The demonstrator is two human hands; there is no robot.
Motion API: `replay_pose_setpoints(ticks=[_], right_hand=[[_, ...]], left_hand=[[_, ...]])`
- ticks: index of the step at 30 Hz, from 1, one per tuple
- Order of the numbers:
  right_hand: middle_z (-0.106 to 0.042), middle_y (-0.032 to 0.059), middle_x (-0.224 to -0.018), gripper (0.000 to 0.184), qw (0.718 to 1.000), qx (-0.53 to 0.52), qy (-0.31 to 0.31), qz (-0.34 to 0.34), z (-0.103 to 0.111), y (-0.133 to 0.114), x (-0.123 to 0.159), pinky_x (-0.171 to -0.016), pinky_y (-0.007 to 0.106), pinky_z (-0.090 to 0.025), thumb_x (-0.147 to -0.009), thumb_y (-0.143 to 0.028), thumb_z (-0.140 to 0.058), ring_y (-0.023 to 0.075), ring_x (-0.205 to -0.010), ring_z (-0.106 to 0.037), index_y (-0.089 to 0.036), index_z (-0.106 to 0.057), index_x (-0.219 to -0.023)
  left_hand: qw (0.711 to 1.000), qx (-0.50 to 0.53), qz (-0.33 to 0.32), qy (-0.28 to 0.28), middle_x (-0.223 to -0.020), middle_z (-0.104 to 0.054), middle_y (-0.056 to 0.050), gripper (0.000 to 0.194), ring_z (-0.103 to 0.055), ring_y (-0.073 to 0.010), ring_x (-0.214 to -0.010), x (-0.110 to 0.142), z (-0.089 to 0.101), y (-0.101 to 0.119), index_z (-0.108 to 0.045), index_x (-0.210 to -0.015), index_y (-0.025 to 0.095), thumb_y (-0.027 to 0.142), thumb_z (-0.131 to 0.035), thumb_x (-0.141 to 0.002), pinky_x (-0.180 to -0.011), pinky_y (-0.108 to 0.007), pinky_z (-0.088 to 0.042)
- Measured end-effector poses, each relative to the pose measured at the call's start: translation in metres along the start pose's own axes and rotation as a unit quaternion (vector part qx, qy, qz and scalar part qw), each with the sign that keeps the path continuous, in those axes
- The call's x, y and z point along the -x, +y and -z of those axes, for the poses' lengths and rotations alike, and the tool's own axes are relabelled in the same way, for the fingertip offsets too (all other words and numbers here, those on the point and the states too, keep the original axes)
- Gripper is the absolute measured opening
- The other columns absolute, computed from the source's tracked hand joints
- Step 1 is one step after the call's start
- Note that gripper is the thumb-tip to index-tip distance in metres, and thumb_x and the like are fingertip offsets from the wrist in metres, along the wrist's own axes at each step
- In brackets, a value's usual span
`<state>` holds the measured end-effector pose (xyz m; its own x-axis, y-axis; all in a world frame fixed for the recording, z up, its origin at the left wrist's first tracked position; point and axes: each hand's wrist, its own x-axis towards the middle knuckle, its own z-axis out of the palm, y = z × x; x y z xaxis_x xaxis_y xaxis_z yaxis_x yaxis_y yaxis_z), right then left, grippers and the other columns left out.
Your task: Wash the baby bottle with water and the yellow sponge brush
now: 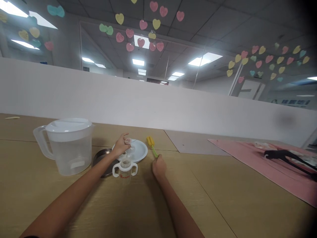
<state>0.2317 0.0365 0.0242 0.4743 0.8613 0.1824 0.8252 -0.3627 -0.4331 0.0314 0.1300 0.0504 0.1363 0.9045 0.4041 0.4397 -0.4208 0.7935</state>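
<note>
My left hand (120, 146) is over the near edge of a white plate (140, 150), its fingers pinched on a small clear piece that looks like a bottle teat. Just in front of it stands a clear baby bottle (125, 169) with two white handles and no lid. My right hand (158, 166) rests on the wooden table (223, 198), closed round the green handle of a small brush (151, 144) whose yellow sponge head points away from me, beside the plate.
A big clear water jug (68, 145) with a white lid stands at the left. A dark round metal dish (101, 158) lies between jug and plate. A pink mat (272, 168) with black tongs (289, 157) lies at the right. A white partition wall (148, 102) runs behind the table.
</note>
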Motion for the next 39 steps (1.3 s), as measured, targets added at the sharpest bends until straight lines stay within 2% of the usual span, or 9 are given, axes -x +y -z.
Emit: replay_pose_setpoints(ticks=[3,6,10,15,22,27,32,36,39], right_hand=[[-0.068,0.0106,-0.089,0.029,1.000,-0.018,0.022,-0.004,0.005,-0.002,0.001,-0.059,0.025,-0.036,-0.092,-0.018,-0.025,0.0203,-0.080,-0.064,-0.014,-0.052,-0.103],[-0.068,0.0081,-0.088,0.036,0.997,-0.050,0.062,0.021,0.009,-0.005,0.004,-0.061,0.025,-0.035,-0.096,-0.031,-0.022,0.0197,-0.081,-0.063,-0.017,-0.053,-0.107],[-0.068,0.0054,-0.079,0.043,0.980,-0.109,0.129,0.108,0.006,-0.008,0.011,-0.061,0.024,-0.034,-0.095,-0.043,-0.025,0.0182,-0.074,-0.062,-0.018,-0.059,-0.104],[-0.069,0.0050,-0.079,0.044,0.962,-0.064,0.129,0.233,-0.005,-0.008,0.015,-0.060,0.021,-0.032,-0.095,-0.042,-0.027,0.0146,-0.070,-0.060,-0.018,-0.063,-0.097],[-0.066,0.0055,-0.069,0.047,0.975,-0.039,0.171,0.134,-0.001,0.003,0.004,-0.054,0.021,-0.028,-0.096,-0.042,-0.025,0.0130,-0.058,-0.054,-0.017,-0.063,-0.085],[-0.063,0.0039,-0.062,0.053,0.953,-0.045,0.192,0.229,-0.002,0.004,0.007,-0.055,0.020,-0.029,-0.096,-0.044,-0.021,0.0111,-0.054,-0.053,-0.016,-0.063,-0.079],[-0.064,0.0045,-0.062,0.054,0.963,-0.032,0.183,0.194,-0.003,0.002,0.010,-0.051,0.021,-0.026,-0.096,-0.046,-0.021,0.0116,-0.053,-0.053,-0.016,-0.063,-0.082],[-0.061,0.0039,-0.059,0.057,0.950,-0.051,0.205,0.231,-0.002,0.002,0.012,-0.053,0.020,-0.028,-0.096,-0.047,-0.018,0.0112,-0.053,-0.053,-0.016,-0.063,-0.079],[-0.060,0.0037,-0.056,0.057,0.944,-0.042,0.206,0.253,-0.002,0.002,0.013,-0.051,0.020,-0.028,-0.096,-0.046,-0.018,0.0112,-0.051,-0.052,-0.016,-0.062,-0.077]], left_hand=[[0.983,0.176,0.019,0.048,-0.096,-0.062,-0.006,0.073,-0.063,-0.0128,-0.076,0.003,-0.006,-0.006,-0.034,-0.131,0.016,0.018,-0.063,-0.065,-0.069,-0.024,-0.050],[0.971,0.234,0.040,0.039,-0.095,-0.065,-0.008,0.075,-0.064,-0.0127,-0.072,0.005,-0.006,-0.005,-0.034,-0.134,0.014,0.024,-0.066,-0.066,-0.069,-0.026,-0.051],[0.974,0.224,0.037,0.028,-0.090,-0.069,-0.008,0.076,-0.063,-0.0143,-0.071,0.006,0.000,0.001,-0.036,-0.134,0.012,0.036,-0.066,-0.068,-0.063,-0.025,-0.049],[0.988,0.150,0.005,0.024,-0.080,-0.071,-0.004,0.065,-0.065,-0.0182,-0.077,0.006,0.005,0.006,-0.048,-0.124,0.011,0.046,-0.062,-0.070,-0.066,-0.026,-0.049],[0.986,0.165,-0.017,0.013,-0.075,-0.070,-0.002,0.083,-0.066,-0.0168,-0.068,0.011,0.009,0.025,-0.035,-0.133,0.015,0.041,-0.070,-0.064,-0.067,-0.029,-0.052],[0.994,0.100,-0.028,0.027,-0.073,-0.068,0.001,0.082,-0.059,-0.0125,-0.047,0.014,0.017,0.040,-0.035,-0.133,0.019,0.039,-0.072,-0.062,-0.049,-0.024,-0.047],[0.994,0.060,-0.055,0.069,-0.071,-0.069,0.000,0.055,-0.064,-0.0145,-0.060,0.011,0.022,0.039,-0.053,-0.107,0.017,0.037,-0.074,-0.060,-0.061,-0.025,-0.049],[0.993,0.093,-0.041,0.052,-0.072,-0.069,-0.005,0.030,-0.065,-0.0176,-0.068,0.008,0.022,0.035,-0.059,-0.072,0.015,0.038,-0.073,-0.057,-0.065,-0.027,-0.051],[0.990,0.138,-0.014,0.028,-0.074,-0.070,-0.007,0.028,-0.066,-0.0191,-0.070,0.009,0.021,0.036,-0.062,-0.068,0.014,0.036,-0.074,-0.054,-0.068,-0.030,-0.052]])
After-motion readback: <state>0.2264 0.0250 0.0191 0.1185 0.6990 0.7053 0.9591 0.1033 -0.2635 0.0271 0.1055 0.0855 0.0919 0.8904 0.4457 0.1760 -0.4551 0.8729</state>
